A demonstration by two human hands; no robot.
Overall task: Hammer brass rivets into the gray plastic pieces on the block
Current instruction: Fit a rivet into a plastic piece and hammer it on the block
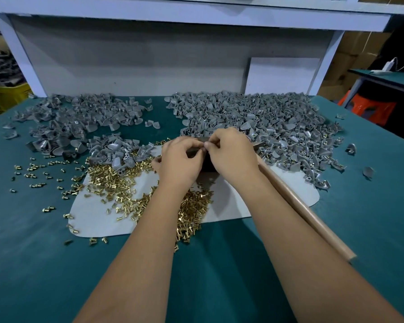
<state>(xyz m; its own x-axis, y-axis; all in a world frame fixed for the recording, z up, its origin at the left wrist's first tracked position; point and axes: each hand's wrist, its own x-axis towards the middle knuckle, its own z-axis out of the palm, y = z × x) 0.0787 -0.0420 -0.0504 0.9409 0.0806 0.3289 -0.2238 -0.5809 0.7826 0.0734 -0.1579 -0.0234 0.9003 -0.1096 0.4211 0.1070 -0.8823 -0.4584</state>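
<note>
Gray plastic is what both hands are busy with. The left hand point(181, 157) and the right hand point(229, 152) meet fingertip to fingertip, and they pinch something small between them. It is too tiny and too hidden to name for sure, but I think it is a gray plastic piece getting a brass rivet pushed in. Both hands have curled fingers. The dark block point(207, 165) sits right under the hands, and only a bit of it shows between them.

I think this is the loading step, before any hitting. Next, the piece must sit flat on the block with the rivet standing straight up. Then the right hand needs to pick up the hammer, and the left hand must keep its fingers out of the way.

The hammer handle point(306, 213) is long, brown and wooden. It lies just under the right hand and along the right arm.

Shiny brass rivets point(117, 180) lie in a heap just left of the left hand, on a pale mat point(231, 206). A big pile of gray plastic pieces point(266, 127) lies past the right hand. A smaller pile point(79, 117) lies far out past the left hand. All of it rests on a green surface point(33, 252).
</note>
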